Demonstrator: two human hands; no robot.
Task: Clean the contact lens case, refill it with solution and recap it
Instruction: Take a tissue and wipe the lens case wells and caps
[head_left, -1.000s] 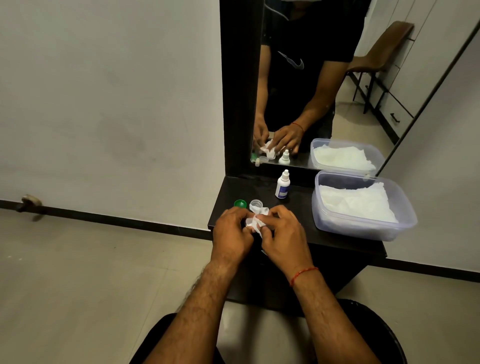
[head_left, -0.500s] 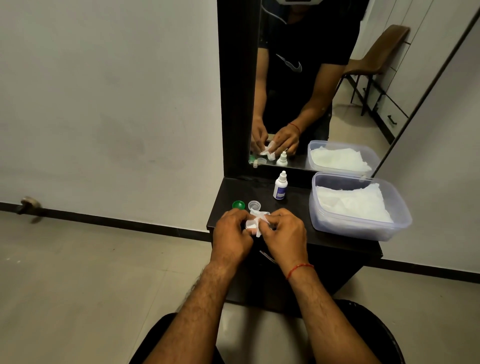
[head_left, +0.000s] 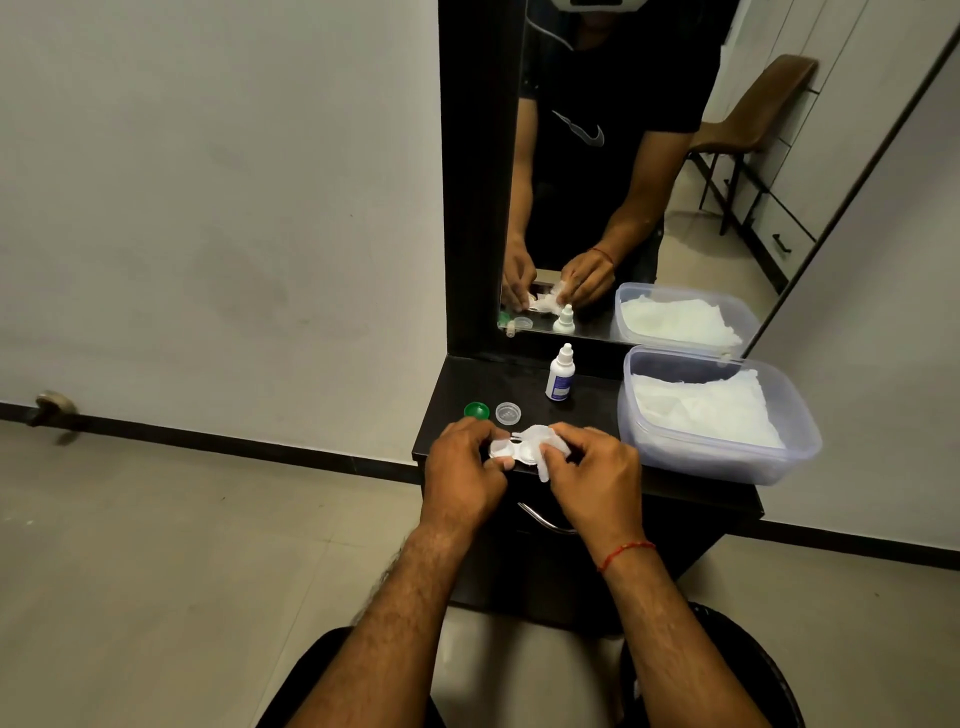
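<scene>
My left hand (head_left: 462, 467) grips the left well of a translucent white contact lens case (head_left: 506, 451) just above the front edge of the dark shelf (head_left: 467, 379). Beside it my right hand (head_left: 592, 467) pinches a crumpled white tissue (head_left: 543, 452) against the case's right well. A green cap (head_left: 476, 410) and a clear cap (head_left: 508, 413) lie on the shelf just behind my left hand. The small white solution bottle (head_left: 560, 375) stands upright, capped, further back near the mirror.
A clear plastic tub (head_left: 789, 457) with white tissues fills the shelf's right side. A mirror (head_left: 623, 182) in a dark frame rises behind the shelf. Below the front edge is a drawer handle (head_left: 540, 519). Tiled floor spreads to the left.
The tissue, bunched over the case between both hands earlier, has shifted right with my right hand. The case's left well now shows.
</scene>
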